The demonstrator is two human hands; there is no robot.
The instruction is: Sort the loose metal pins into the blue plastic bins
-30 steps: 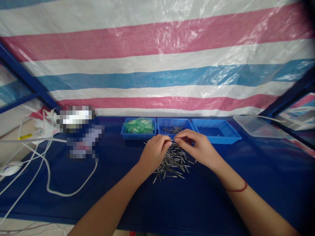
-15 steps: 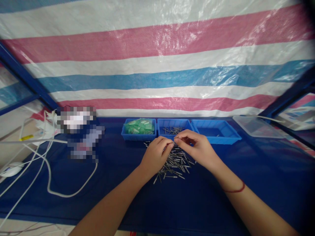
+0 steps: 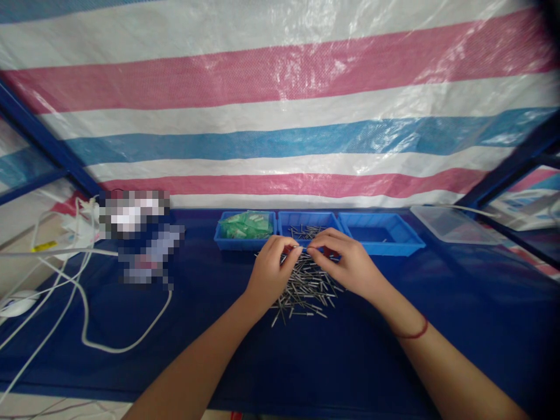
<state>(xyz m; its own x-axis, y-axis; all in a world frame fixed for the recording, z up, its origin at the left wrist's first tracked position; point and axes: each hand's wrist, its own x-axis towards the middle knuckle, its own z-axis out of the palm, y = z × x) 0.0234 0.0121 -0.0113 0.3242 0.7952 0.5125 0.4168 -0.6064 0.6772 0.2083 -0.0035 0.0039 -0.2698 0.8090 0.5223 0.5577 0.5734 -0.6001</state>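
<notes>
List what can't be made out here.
Head view only.
Pin pinched between left hand and right hand: tiny, fingers cover its ends.
Items by the cables: pixelated.
White device: cut by left edge.
Green packets in tray: print too small.

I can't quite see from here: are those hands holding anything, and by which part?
The left hand and right hand pinch one thin metal pin, seemingly by its ends, above the loose pile.

Looking like a makeshift small-parts workshop: striped plastic tarp (image 3: 280, 116) hanging as the far wall, blue-covered bench (image 3: 328, 361) running across, 3 blue trays (image 3: 396, 249) sitting in a row at the far edge, loose metal pins (image 3: 306, 291) lying heaped just near of them, white cables (image 3: 109, 350) trailing at left.
</notes>
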